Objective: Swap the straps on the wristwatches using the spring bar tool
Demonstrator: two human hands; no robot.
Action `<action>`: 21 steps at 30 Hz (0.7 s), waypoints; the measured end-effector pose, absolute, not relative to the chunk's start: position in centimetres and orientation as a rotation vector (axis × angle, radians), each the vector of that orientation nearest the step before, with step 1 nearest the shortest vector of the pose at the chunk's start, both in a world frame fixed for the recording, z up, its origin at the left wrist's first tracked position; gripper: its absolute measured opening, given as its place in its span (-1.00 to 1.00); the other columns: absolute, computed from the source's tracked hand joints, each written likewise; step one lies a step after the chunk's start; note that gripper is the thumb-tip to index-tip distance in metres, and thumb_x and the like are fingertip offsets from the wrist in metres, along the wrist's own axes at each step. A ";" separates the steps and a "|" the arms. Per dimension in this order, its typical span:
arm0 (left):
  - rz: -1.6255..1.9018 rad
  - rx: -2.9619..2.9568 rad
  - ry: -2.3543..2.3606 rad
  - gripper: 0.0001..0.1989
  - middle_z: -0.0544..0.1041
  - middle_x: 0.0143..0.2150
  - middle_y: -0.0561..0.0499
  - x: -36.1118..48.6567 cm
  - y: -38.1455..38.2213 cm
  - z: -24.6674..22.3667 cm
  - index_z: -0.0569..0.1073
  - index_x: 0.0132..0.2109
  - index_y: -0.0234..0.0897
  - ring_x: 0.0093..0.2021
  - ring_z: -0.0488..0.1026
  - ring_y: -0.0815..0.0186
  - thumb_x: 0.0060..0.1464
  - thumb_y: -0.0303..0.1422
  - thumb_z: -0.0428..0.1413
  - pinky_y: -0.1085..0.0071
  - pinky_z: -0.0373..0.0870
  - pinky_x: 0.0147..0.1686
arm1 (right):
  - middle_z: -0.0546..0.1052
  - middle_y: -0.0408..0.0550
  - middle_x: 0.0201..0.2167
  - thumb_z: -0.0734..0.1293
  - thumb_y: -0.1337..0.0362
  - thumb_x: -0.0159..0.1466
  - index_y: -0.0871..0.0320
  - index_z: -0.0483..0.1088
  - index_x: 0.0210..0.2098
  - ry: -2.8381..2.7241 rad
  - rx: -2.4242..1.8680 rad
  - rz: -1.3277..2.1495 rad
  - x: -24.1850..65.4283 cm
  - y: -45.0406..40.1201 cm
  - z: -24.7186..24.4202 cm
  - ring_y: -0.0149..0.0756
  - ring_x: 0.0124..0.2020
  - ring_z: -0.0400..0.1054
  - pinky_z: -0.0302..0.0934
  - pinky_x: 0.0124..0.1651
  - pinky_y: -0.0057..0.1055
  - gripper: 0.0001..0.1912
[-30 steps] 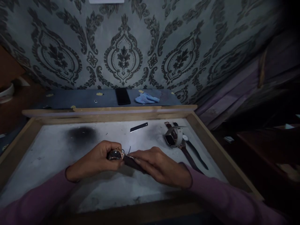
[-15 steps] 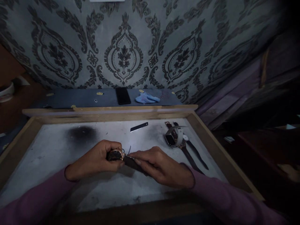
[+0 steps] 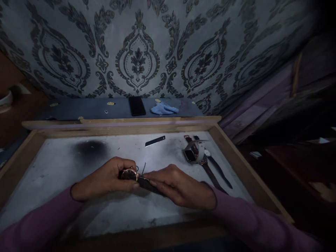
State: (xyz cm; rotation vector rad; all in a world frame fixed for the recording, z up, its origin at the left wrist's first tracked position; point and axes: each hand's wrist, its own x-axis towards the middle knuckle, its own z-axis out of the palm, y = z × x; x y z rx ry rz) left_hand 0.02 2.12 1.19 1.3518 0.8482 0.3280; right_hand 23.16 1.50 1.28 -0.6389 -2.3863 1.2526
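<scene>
Low over the white tray floor [image 3: 120,210], my left hand [image 3: 106,178] is closed around a wristwatch [image 3: 129,174] with a dark face and a rose-gold case. A dark strap [image 3: 149,185] runs from the case toward the right. My right hand [image 3: 181,185] pinches that strap close to where it meets the case. Something thin and shiny shows at its fingertips, too small to name. Just beyond the fingers, a thin dark strip [image 3: 144,168] sticks up. Farther back lies a flat snap-off knife blade [image 3: 155,141].
Wooden edges [image 3: 236,157] frame the tray. On its right side lie a smartwatch [image 3: 190,155] with a pale strap and other watches with dark straps [image 3: 219,171]. Behind, a black phone [image 3: 137,106] and a blue cloth [image 3: 164,108] rest on a blue surface by the patterned wall.
The view has shifted very slightly. Both hands keep their hold on the watch and strap, almost in the same place.
</scene>
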 end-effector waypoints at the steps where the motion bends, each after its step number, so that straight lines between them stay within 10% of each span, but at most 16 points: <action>1: 0.316 1.348 0.847 -0.73 0.14 -0.56 0.23 0.0 2.2 1.3 0.30 -0.45 -0.28 -0.54 0.00 0.47 0.02 -0.25 0.20 0.52 -0.01 -0.55 | 0.35 -0.14 -0.54 0.08 0.37 0.39 0.36 0.44 -0.10 -2.394 -0.647 1.236 23.2 1.5 1.3 -0.49 -0.58 0.15 0.03 -0.48 -0.50 -0.66; 14: 0.279 1.963 1.004 -0.83 0.45 -0.40 0.09 -0.5 2.5 0.2 0.42 -0.28 -0.26 -0.40 0.34 0.35 0.14 -0.24 0.16 0.45 0.15 -0.38 | 0.22 -0.23 -0.61 0.14 0.27 0.38 0.35 0.46 -0.15 -2.070 -0.864 1.595 23.1 2.0 0.4 -0.52 -0.61 0.05 -0.03 -0.57 -0.56 -0.67; 21: 0.265 1.489 0.926 -0.80 0.19 -0.49 0.18 -0.2 2.5 1.4 0.30 -0.39 -0.26 -0.45 0.13 0.40 0.08 -0.28 0.15 0.48 0.08 -0.46 | 0.24 -0.23 -0.61 0.15 0.25 0.38 0.35 0.47 -0.12 -2.063 -0.869 1.542 23.3 2.1 0.8 -0.52 -0.60 0.07 0.00 -0.54 -0.56 -0.66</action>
